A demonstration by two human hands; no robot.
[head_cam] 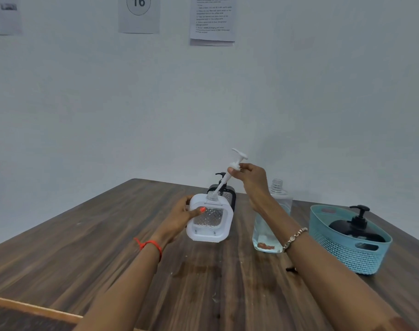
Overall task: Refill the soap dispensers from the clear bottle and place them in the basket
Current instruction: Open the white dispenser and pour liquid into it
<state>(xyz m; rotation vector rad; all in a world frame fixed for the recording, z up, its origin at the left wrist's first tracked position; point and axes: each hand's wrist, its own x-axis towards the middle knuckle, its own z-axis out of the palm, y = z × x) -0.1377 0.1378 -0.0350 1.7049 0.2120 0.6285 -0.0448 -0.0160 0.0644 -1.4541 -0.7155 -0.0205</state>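
Head view, taking the white dispenser (209, 223) as the middle of the dial. Your left hand (177, 218) grips it from its 9 o'clock side, with the thumb across the front face and the other fingers curled out of sight behind. The body is tipped so that its base faces you. I cannot tell whether it touches the wooden table (108, 235).

Your right hand (250, 179) is raised at 1 o'clock. Its fingertips pinch the white pump (234, 164) just below the pump's head. The pump's tube slants down to the dispenser's open neck.

A black dispenser (224, 187) stands just behind at 12 o'clock, mostly hidden. The clear bottle (279, 194) stands upright and uncapped at 3 o'clock, partly behind your right forearm, with clear liquid inside.

Past the bottle, also at 3 o'clock, sits the blue basket (335, 247). It holds a second black dispenser (357, 226) with its pump on.

Paper sheets (139, 15) hang on the wall far off at 12 o'clock, and one is marked 16.
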